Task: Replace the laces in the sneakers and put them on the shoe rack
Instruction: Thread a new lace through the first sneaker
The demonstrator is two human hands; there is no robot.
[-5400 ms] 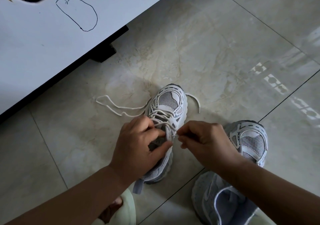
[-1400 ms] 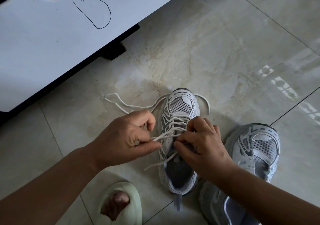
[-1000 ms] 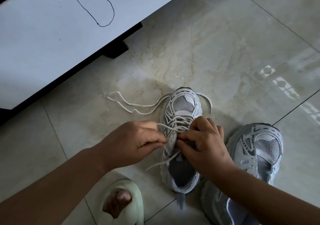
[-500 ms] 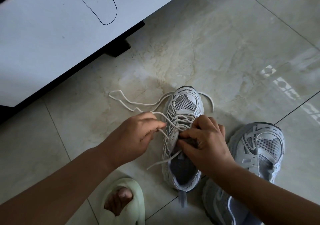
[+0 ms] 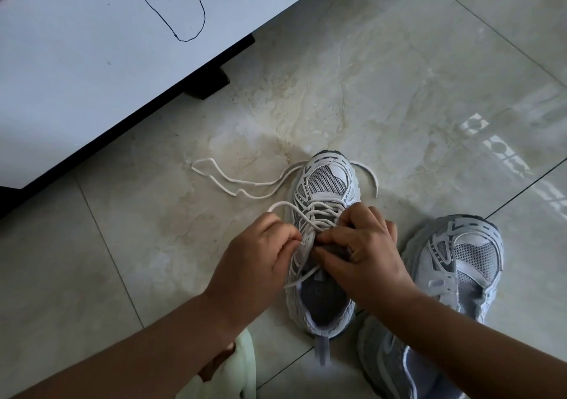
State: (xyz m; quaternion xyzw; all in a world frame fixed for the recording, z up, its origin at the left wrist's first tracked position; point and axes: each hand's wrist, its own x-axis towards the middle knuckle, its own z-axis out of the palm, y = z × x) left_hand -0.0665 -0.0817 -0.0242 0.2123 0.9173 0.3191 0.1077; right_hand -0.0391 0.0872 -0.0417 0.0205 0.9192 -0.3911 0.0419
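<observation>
Sneaker being stood on the floor, second sneaker being kept just right of it, lace being trailed left from its toe, both hands being held over its eyelets, cabinet being placed far left, slipper lying near left.

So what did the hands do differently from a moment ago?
The left hand came back in to the shoe's eyelets and pinches the lace, which now loops out to its left. The right hand kept holding the sneaker at the tongue. The loose lace end on the floor and the second sneaker stayed where they were.
</observation>
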